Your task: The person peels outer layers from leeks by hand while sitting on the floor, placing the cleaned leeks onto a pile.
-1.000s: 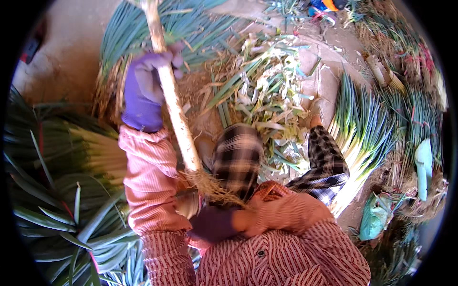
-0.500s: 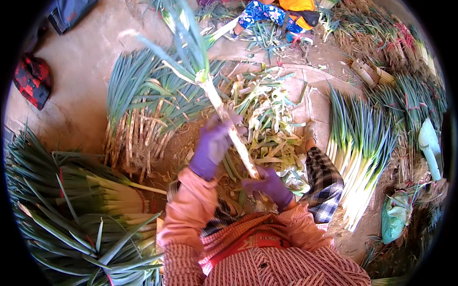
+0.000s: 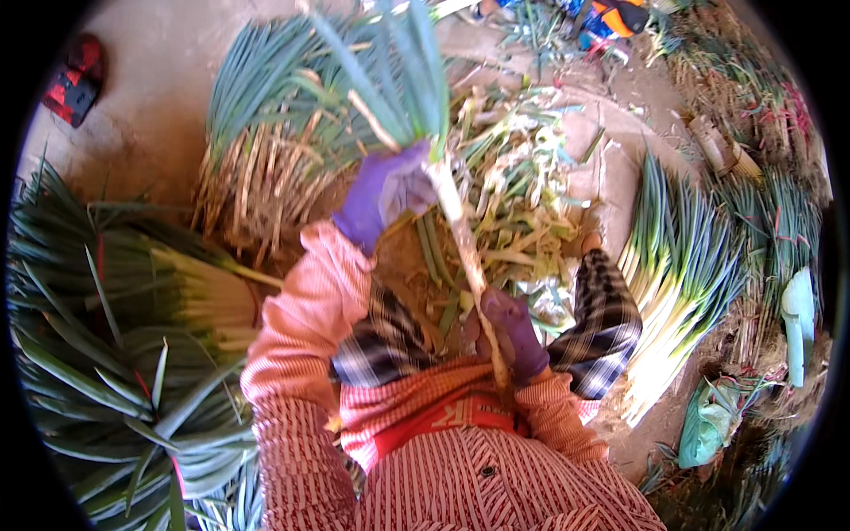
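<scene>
A long green onion (image 3: 458,212) with a dirty pale stalk and green leaves slants across the middle, its leaves pointing away from me. My left hand (image 3: 385,193), in a purple glove, is closed at the upper stalk, just below where the leaves spread. Lower down, my right hand (image 3: 515,334), also gloved in purple, grips the stalk close to my body. The root end reaches down against my clothing. Beneath the onion lies a heap of peeled, yellowish leaf scraps (image 3: 518,203).
Untrimmed green onions (image 3: 266,164) lie beyond my left hand. Tied bundles (image 3: 115,372) crowd the near left. Cleaned white-stalked onions (image 3: 677,283) lie to the right, beside more bundles (image 3: 784,212) and a green plastic bag (image 3: 708,425). A red-and-black shoe (image 3: 75,80) is far left.
My left hand has moved up the stalk from its middle to the base of the leaves. My right hand stays on the lower stalk. The view has shifted somewhat.
</scene>
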The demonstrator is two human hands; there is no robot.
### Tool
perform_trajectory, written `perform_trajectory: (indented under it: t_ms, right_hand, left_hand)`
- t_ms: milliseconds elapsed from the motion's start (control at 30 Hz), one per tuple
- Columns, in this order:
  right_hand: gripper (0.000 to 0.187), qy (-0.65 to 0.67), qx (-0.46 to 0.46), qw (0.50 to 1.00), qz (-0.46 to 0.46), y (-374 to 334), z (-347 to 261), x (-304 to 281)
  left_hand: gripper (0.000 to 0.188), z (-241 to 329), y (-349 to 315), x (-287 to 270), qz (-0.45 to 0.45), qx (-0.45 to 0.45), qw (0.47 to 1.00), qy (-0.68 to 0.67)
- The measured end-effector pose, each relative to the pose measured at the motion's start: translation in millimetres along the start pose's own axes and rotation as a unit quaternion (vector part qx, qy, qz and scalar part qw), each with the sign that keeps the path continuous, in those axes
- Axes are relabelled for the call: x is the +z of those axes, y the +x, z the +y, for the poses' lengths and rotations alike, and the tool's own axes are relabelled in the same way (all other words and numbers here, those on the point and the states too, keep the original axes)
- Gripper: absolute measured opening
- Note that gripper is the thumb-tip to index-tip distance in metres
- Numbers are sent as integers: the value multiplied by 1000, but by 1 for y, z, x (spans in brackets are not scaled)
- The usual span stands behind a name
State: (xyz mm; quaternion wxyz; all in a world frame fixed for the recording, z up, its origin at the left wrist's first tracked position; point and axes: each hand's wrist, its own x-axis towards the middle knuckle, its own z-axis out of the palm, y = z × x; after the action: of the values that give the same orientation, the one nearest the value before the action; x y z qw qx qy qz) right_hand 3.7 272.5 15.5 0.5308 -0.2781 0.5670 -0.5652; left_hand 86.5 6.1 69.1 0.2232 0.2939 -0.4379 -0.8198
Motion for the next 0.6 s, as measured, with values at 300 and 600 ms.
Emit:
perform_trajectory:
  t_ms: [300,600]
  right_hand:
    - [25,107,34,994,-13,2,-2,-10]
    - [33,-21,-44,990,130,31,34,-49]
  left_hand:
    - [26,-41,11,13,121,109,975,148]
    - [27,-112,-34,40,-166,214,894,357]
